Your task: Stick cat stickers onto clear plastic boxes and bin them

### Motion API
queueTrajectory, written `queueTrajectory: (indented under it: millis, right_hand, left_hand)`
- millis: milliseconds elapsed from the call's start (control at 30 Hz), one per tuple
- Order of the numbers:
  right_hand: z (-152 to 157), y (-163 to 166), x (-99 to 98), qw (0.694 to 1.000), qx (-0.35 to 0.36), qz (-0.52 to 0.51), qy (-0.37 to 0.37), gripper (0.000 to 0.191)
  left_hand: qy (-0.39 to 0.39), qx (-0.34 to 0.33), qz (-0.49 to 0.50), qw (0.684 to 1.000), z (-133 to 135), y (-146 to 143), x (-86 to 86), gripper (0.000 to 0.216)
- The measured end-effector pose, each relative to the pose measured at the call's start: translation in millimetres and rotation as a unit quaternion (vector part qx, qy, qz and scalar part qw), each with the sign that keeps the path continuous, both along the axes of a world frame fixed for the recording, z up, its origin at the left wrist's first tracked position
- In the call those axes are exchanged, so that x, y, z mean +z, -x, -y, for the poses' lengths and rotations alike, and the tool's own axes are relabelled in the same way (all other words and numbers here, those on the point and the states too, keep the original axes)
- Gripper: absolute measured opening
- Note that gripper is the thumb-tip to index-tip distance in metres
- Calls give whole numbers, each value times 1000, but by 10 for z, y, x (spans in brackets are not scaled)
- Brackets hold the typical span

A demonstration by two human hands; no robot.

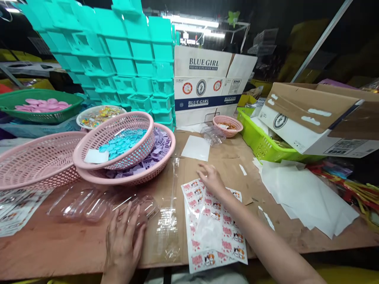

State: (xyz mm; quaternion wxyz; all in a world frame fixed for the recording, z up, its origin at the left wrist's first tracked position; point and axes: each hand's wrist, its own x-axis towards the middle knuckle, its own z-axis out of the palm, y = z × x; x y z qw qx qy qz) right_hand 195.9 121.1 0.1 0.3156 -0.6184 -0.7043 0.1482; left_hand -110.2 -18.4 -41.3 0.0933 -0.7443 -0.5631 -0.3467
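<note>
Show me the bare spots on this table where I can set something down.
One patch: the near left edge of the table, between the clear shells and the left hand. Another: bare cardboard between the white square, the lime basket and the right hand. Crowded: pink baskets at left, the white paper stack at right.

**Blue Girl cartons carry the only legible print**

The upright white carton [207,85] at the back reads "BLUE GIRL" on its raised top flap [204,63], with "PREMIUM PILSENER BEER" in smaller letters beneath. The dark blue band [199,103] across its front repeats "BLUE GIRL"; the line under that is too small to read. Its round seals and barcode label are illegible. The tilted carton [296,130] on the right shows a round emblem and a white label, both unreadable. The sticker sheet [233,244] bears print too tiny to make out.
</note>
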Motion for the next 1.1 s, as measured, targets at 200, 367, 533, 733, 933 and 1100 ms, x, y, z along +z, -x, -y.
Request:
queueTrajectory:
  millis: [200, 367, 533, 733, 933, 1100]
  right_hand:
    - [-1404, -465, 201, 982, -166, 88, -18, 89]
    - [-2176, -426, 442, 939, -208, 231, 149, 98]
    - [-2426, -442, 501, 931, -209, 221, 202, 103]
    - [-1661, -404, 461, 961, -27, 237, 142, 88]
    - [-446, -184, 304, 940, 280, 192, -20, 86]
    - [-517, -571, 236, 935, 243, 255, -29, 73]
  left_hand:
    - [-54, -22, 45, 997, -47, -583, 47, 72]
    - [-32, -117, 60, 991, -338, -1177, -140, 48]
    - [56, -161, 137, 976, -577, -1339, -123, 43]
    - [271, -132, 379, 875, -769, -1288, 98, 49]
    - [269, -38, 674, 687, -1238, -1420, 372, 86]
    - [289, -1, 743, 603, -1292, -1376, 289, 69]
